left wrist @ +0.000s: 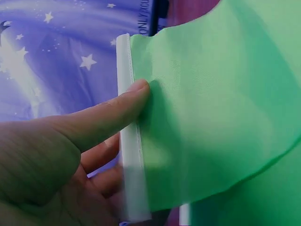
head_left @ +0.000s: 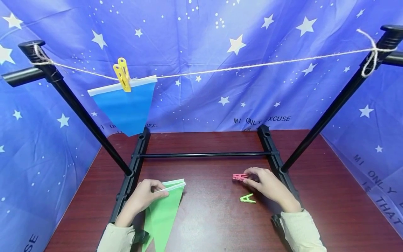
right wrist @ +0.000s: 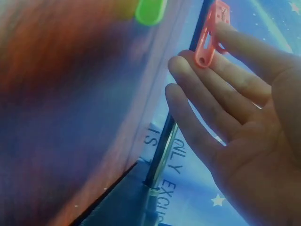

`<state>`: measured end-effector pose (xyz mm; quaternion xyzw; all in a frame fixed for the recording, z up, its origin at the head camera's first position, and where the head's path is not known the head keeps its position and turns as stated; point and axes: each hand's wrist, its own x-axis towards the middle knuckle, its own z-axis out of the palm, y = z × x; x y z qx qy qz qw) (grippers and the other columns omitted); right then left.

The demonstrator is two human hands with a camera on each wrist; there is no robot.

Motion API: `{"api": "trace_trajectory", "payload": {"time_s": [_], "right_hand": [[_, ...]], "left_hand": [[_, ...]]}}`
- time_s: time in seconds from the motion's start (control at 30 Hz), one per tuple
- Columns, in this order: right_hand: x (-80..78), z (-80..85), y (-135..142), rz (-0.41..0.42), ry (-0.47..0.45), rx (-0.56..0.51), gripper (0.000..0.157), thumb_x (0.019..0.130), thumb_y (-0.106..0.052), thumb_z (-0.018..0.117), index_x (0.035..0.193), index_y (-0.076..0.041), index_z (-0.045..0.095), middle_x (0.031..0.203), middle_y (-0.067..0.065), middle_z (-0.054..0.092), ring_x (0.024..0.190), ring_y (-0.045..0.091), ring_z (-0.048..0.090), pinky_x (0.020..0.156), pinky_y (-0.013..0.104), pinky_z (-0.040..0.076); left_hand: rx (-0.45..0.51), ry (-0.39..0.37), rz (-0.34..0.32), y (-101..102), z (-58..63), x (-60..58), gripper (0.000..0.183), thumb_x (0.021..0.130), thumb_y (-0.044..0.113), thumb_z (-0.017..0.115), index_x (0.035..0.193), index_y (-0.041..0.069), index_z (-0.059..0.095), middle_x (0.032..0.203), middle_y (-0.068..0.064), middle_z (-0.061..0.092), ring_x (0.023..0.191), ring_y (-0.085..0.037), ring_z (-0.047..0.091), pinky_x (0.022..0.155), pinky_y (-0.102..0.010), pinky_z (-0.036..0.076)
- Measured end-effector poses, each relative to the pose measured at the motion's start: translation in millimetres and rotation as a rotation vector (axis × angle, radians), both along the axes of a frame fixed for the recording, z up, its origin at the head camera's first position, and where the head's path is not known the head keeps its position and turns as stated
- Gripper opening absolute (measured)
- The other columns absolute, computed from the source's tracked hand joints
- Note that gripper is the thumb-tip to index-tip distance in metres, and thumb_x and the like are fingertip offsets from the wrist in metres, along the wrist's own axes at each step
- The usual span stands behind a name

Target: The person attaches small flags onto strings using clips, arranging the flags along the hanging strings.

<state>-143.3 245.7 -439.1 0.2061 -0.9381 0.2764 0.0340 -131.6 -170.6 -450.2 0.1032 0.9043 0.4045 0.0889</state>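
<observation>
My left hand pinches a green pennant flag by its white top band, low over the left side of the table. The left wrist view shows the thumb pressed on the green cloth beside the band, the other fingers behind it. A second white edge shows just behind the first. My right hand pinches a pink clothespin between thumb and fingertips; the remaining fingers are spread in the right wrist view. On the table just below that hand lies a light green clothespin.
A white string runs between two black posts. From its left part hangs a blue pennant, held by a yellow clothespin. A black crossbar spans the frame's base. Starry blue cloth surrounds the dark red table.
</observation>
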Motion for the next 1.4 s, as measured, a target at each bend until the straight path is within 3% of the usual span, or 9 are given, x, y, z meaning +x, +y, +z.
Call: {"api": "trace_trajectory", "payload": {"time_s": [0.33, 0.67, 0.93, 1.2, 1.4], "right_hand": [[0.3, 3.2, -3, -0.01, 0.111, 0.022, 0.018, 0.088, -0.022, 0.064, 0.102, -0.011, 0.063, 0.093, -0.004, 0.059, 0.079, 0.013, 0.055, 0.072, 0.033, 0.046], [-0.1, 4.8, -6, -0.032, 0.17, -0.043, 0.02, 0.088, -0.027, 0.063, 0.107, -0.018, 0.061, 0.087, -0.013, 0.048, 0.073, 0.003, 0.047, 0.063, 0.024, 0.042], [-1.6, 11.7, -9, -0.021, 0.223, -0.127, 0.033, 0.084, -0.023, 0.068, 0.113, -0.014, 0.054, 0.085, -0.01, 0.055, 0.074, 0.003, 0.054, 0.064, 0.024, 0.046], [-1.0, 19.3, -13, 0.017, 0.246, -0.143, 0.024, 0.083, -0.024, 0.07, 0.102, -0.013, 0.059, 0.087, -0.006, 0.057, 0.077, 0.003, 0.056, 0.064, 0.024, 0.047], [0.0, 22.8, -16, 0.043, 0.265, -0.144, 0.025, 0.082, -0.022, 0.071, 0.104, -0.015, 0.063, 0.089, -0.008, 0.057, 0.076, 0.001, 0.055, 0.063, 0.025, 0.048]], "left_hand": [[0.016, 0.027, -0.035, 2, 15.9, 2.0, 0.011, 0.077, 0.031, 0.073, 0.081, 0.022, 0.068, 0.071, 0.008, 0.061, 0.063, -0.011, 0.054, 0.056, -0.026, 0.046], [0.046, 0.075, -0.005, 6, 30.4, 3.5, 0.011, 0.077, 0.036, 0.072, 0.082, 0.026, 0.071, 0.082, 0.01, 0.066, 0.068, -0.011, 0.055, 0.056, -0.025, 0.045], [0.073, 0.098, -0.013, 7, 41.7, 3.9, 0.014, 0.078, 0.041, 0.07, 0.083, 0.028, 0.071, 0.084, 0.011, 0.066, 0.071, -0.012, 0.056, 0.057, -0.025, 0.044], [0.084, 0.133, -0.018, 10, 51.2, 1.2, 0.014, 0.077, 0.04, 0.071, 0.084, 0.028, 0.071, 0.079, 0.01, 0.066, 0.061, -0.011, 0.051, 0.053, -0.025, 0.043], [0.111, 0.152, -0.031, 13, 60.1, -1.1, 0.015, 0.078, 0.039, 0.07, 0.087, 0.027, 0.07, 0.073, 0.009, 0.063, 0.057, -0.011, 0.048, 0.05, -0.025, 0.041]]}}
